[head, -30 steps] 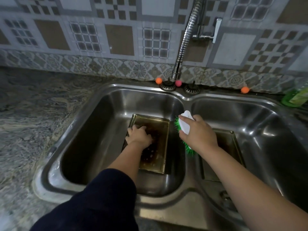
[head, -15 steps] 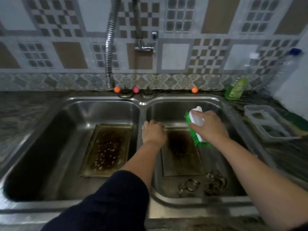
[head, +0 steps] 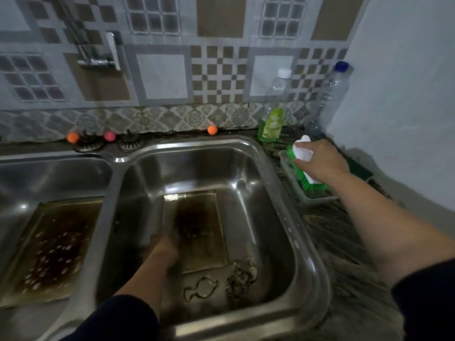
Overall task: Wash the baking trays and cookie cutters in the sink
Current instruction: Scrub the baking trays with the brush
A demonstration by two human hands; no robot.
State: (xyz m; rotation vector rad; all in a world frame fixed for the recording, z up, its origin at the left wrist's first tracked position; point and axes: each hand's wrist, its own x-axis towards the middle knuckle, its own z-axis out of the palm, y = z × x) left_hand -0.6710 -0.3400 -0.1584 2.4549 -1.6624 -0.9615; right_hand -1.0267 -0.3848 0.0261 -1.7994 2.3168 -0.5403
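Note:
A double steel sink (head: 283,193) holds two dirty baking trays. One tray (head: 51,247) lies in the left basin, the other (head: 199,230) in the right basin. Several metal cookie cutters (head: 200,289) lie in front of the right tray. My left hand (head: 161,249) is down in the right basin at that tray's left edge; it is blurred and its grip is unclear. My right hand (head: 320,161) grips a white-handled scrub brush with green bristles (head: 304,168) over a clear plastic tray (head: 298,190) on the counter right of the sink.
A green dish soap bottle (head: 270,124) and a clear water bottle (head: 330,94) stand at the back right by the wall. The faucet lever (head: 112,51) is on the tiled wall at upper left. A dark sponge (head: 359,171) lies behind the plastic tray.
My view swung right. My right hand carried the brush from over the sink to the plastic tray on the counter. My left hand went from the left tray into the right basin.

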